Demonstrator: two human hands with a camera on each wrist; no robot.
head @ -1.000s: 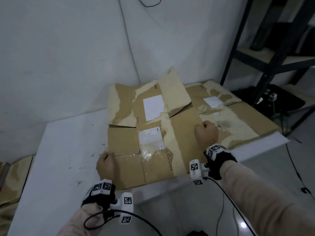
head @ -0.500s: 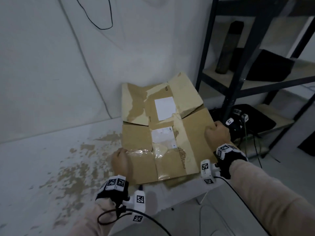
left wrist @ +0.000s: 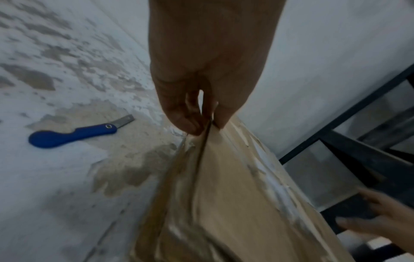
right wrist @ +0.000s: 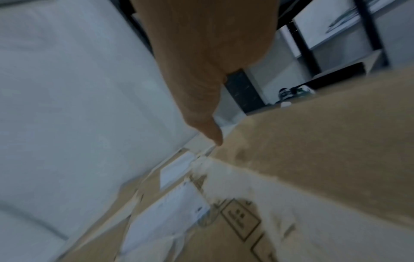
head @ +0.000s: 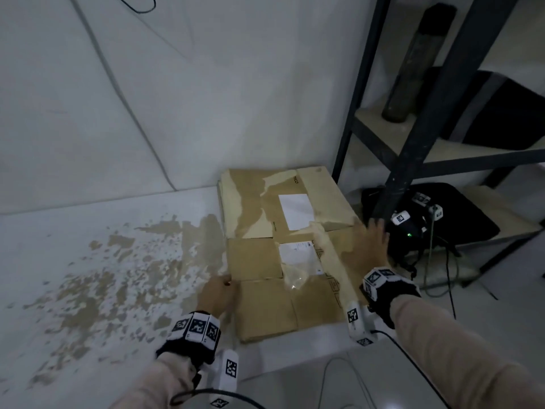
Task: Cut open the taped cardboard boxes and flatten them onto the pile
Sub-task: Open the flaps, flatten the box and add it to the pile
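From the head view, I am working on the flattening step: the flattened box (head: 280, 261) is lying on the white surface (head: 88, 290), and my left hand (head: 216, 295) is gripping its near left edge while my right hand (head: 368, 246) is resting on its far right part, fingers spread and straight. I cannot tell here whether this cardboard is already on the pile or lying alone; only thin layered edges are showing at its far left corner. Next, I judge, I am needing to square it up and press the raised flap ahead of my right hand down flat. From the left wrist view, my left fingers (left wrist: 186, 122) are pinching the cardboard edge with the thumb on the other face, and a blue cutter (left wrist: 74, 133) is lying on the surface well to the left of that hand, blade out, so I should be watching where I slide the board. From the right wrist view, the picture is smearing badly; only one straight finger (right wrist: 201, 113) is showing, its tip at a flap edge, and the rest of that hand is cut off, so its contact is unclear.
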